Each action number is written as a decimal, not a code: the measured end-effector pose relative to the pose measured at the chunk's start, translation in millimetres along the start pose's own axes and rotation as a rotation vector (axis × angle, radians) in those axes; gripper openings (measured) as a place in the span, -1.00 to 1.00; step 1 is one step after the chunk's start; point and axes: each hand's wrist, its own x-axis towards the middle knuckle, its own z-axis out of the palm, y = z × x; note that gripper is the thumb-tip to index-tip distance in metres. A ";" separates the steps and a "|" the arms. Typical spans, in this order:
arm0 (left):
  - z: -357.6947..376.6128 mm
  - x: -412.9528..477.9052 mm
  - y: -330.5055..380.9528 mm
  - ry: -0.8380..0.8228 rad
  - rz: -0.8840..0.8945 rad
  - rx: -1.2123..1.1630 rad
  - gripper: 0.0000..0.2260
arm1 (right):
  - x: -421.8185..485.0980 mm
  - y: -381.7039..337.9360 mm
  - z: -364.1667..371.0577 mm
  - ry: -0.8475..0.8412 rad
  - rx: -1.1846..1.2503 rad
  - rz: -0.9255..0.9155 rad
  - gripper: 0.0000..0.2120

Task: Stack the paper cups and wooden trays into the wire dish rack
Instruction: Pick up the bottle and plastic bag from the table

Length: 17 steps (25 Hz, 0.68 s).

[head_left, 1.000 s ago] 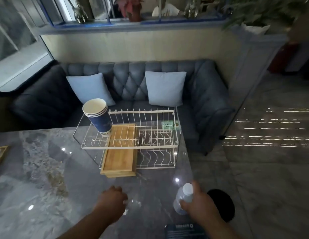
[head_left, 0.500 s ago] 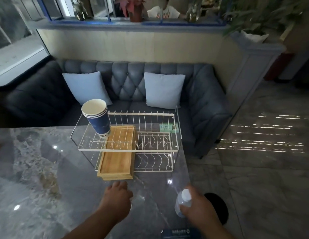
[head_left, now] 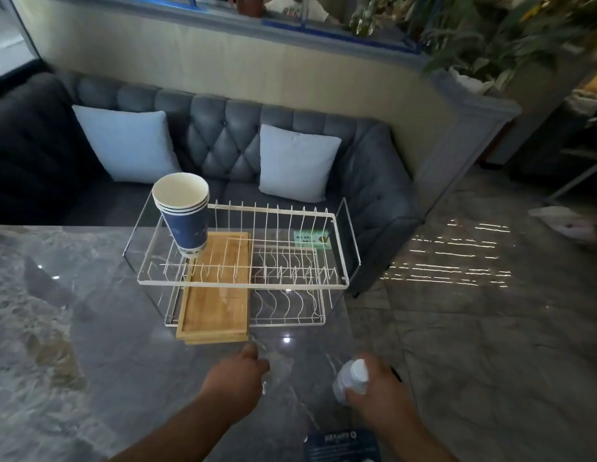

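A white wire dish rack (head_left: 337,283) stands on the grey marble table (head_left: 73,328) near its far right corner. A stack of blue paper cups (head_left: 185,215) leans tilted on the rack's upper tier at the left. Stacked wooden trays (head_left: 215,308) lie flat in the lower tier, sticking out past its front edge. My left hand (head_left: 235,378) rests curled on the table just in front of the trays, holding nothing. My right hand (head_left: 377,393) grips a clear plastic bottle (head_left: 352,378) with a white cap near the table's right edge.
A dark blue card (head_left: 344,445) lies at the table's near edge. Behind the table is a grey tufted sofa (head_left: 223,128) with two pale cushions. The table ends at the right, with stone floor (head_left: 474,345) and a planter (head_left: 470,105) beyond.
The view has shifted and tilted, so the rack appears a little further left and higher. Both hands stay in nearly the same places on the table.
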 end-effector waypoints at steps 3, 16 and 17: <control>5.2 6.4 11.1 0.017 0.018 -0.016 -0.74 | -2.9 7.5 -5.4 0.020 0.023 -0.001 -0.44; 21.6 81.9 152.5 0.004 0.220 0.018 -0.71 | 39.5 145.9 -34.4 0.198 0.261 0.078 -0.44; 23.2 92.1 167.7 0.007 0.237 0.016 -0.71 | 44.2 159.6 -38.0 0.208 0.290 0.091 -0.45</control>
